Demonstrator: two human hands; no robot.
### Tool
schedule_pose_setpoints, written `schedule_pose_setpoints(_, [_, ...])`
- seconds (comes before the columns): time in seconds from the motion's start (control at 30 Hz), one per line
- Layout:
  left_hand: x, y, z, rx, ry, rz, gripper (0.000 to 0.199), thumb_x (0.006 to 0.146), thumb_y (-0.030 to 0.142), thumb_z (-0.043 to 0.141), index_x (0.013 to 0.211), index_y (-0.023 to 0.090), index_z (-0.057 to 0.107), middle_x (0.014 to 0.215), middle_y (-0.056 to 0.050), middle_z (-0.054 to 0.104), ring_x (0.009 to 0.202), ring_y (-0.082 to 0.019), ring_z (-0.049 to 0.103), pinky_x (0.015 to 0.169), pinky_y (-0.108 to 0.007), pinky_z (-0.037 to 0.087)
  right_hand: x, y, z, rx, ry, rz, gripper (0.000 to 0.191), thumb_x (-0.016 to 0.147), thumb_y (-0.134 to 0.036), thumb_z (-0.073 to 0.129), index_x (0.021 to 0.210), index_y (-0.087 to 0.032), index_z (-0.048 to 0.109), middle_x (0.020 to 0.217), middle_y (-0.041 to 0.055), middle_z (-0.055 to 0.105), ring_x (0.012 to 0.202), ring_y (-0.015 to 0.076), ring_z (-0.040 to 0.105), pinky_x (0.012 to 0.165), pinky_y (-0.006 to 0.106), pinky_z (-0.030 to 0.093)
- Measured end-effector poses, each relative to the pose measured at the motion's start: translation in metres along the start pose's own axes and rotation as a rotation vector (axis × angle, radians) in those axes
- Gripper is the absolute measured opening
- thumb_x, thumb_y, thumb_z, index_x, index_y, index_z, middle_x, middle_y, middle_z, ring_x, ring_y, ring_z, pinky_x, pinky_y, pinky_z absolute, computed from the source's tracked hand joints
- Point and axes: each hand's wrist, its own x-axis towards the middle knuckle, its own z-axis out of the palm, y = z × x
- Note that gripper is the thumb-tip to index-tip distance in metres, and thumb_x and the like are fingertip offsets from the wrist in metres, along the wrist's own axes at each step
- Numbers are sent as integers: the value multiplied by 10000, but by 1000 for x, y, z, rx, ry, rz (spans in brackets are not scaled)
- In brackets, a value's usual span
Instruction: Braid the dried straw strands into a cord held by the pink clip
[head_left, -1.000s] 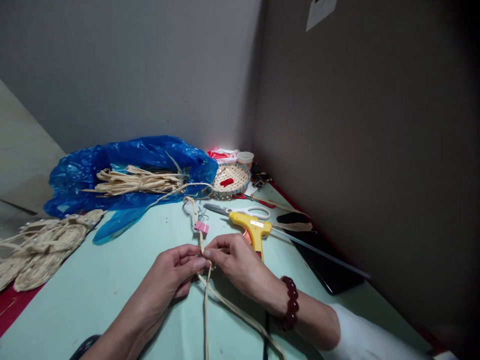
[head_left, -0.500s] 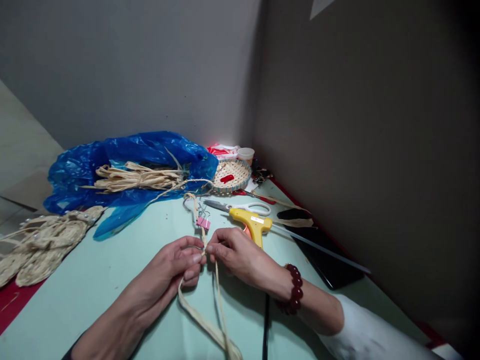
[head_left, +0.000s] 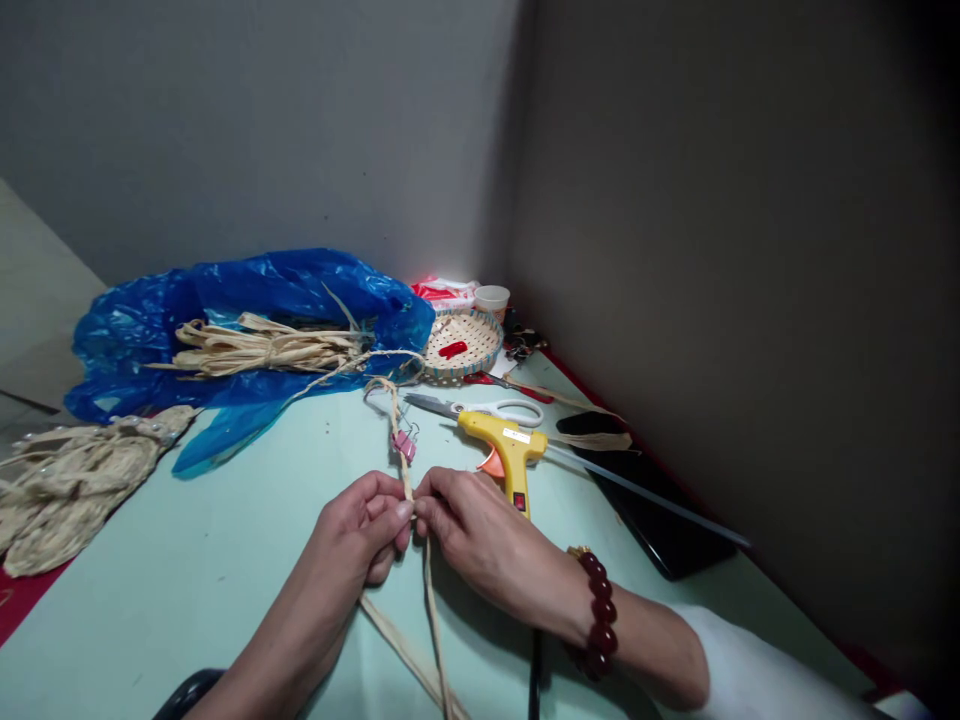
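Both hands meet at the middle of the table, pinching a pale braided raffia cord (head_left: pixel 397 410). My left hand (head_left: pixel 367 530) grips it between thumb and fingers from the left. From the right, my right hand (head_left: pixel 472 530) closes on the same spot, its fingertips almost touching the left thumb. Above the hands, a pink binder clip (head_left: pixel 405 446) sits on the cord. Loose strands (head_left: pixel 431 610) hang below the hands toward the near edge. A yellow glue gun (head_left: pixel 510 450) lies just beyond my right hand.
Scissors (head_left: pixel 517 412) lie behind the glue gun, with a black phone (head_left: pixel 660 520) at right. A blue plastic bag (head_left: pixel 300 270) holds a raffia bundle (head_left: pixel 262 350). Behind are a round woven basket (head_left: pixel 480 352) and paper cup (head_left: pixel 492 298). Woven raffia pieces (head_left: pixel 75 490) lie at left.
The hands have drawn closer together at the cord. The pink clip has turned, and the loose strands below have shifted. The view has moved slightly.
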Motion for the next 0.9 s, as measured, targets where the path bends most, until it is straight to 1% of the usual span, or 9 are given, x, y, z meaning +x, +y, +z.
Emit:
schedule_pose_setpoints(0.13, [1,-1,-1,62,63,-27,212,715,346,630,761,170,521,475,83,495,365,-24,237,396,-192,111,-4,-6,-4,-76,-2,-9,232,942,-210,394,810,-165,579,786,49,634,770,157,557,593,233,330])
schedule_pose_setpoints(0.27, [1,-3,-4,225,94,13,159,743,307,590,677,178,525,467,72,494,400,-47,288,407,-183,179,-6,-9,-6,-291,4,-33,206,912,-179,434,731,-172,532,646,16,580,578,131,479,541,256,275])
schedule_pose_setpoints(0.33, [0,-3,-5,278,101,35,179,754,299,577,635,180,515,474,63,497,437,-61,337,431,-181,225,-7,-8,-4,-376,38,-92,171,899,-173,447,743,-176,516,642,8,568,533,126,439,534,270,261])
schedule_pose_setpoints(0.4, [0,-4,-5,284,102,55,189,750,293,577,613,181,509,479,58,494,471,-75,378,454,-182,262,-8,-6,-1,-443,91,-181,124,886,-160,457,779,-174,519,695,18,581,554,137,448,540,284,259])
schedule_pose_setpoints(0.5, [-1,-5,-5,207,100,52,193,723,290,597,592,179,509,475,65,459,452,-68,339,431,-183,228,-11,-5,7,-533,176,-354,71,835,-111,491,803,-163,526,726,31,571,584,157,455,527,296,244])
schedule_pose_setpoints(0.6, [-1,-5,-5,69,86,-27,197,711,313,631,625,177,516,450,104,345,407,-43,212,403,-183,126,-12,-6,12,-601,276,-521,123,804,-36,491,776,-149,534,684,30,541,561,160,425,507,295,239])
schedule_pose_setpoints(0.67, [-1,-5,-7,-20,63,-76,209,713,327,657,670,179,516,463,121,300,410,-33,160,408,-181,93,-12,-7,15,-633,318,-607,154,824,-22,469,754,-138,543,668,36,531,562,163,421,512,295,262])
schedule_pose_setpoints(0.8, [-2,-4,-13,-144,1,-101,236,718,334,701,744,174,529,509,109,343,436,-27,171,426,-175,105,-13,-7,19,-702,330,-715,175,859,-60,447,759,-125,575,676,53,537,598,184,438,530,314,294])
schedule_pose_setpoints(0.9, [-3,-3,-16,-187,-30,-117,259,709,345,723,774,167,546,529,99,369,441,-24,180,427,-175,101,-14,-7,19,-738,284,-712,152,852,-84,465,787,-126,597,705,60,550,632,196,448,534,325,298])
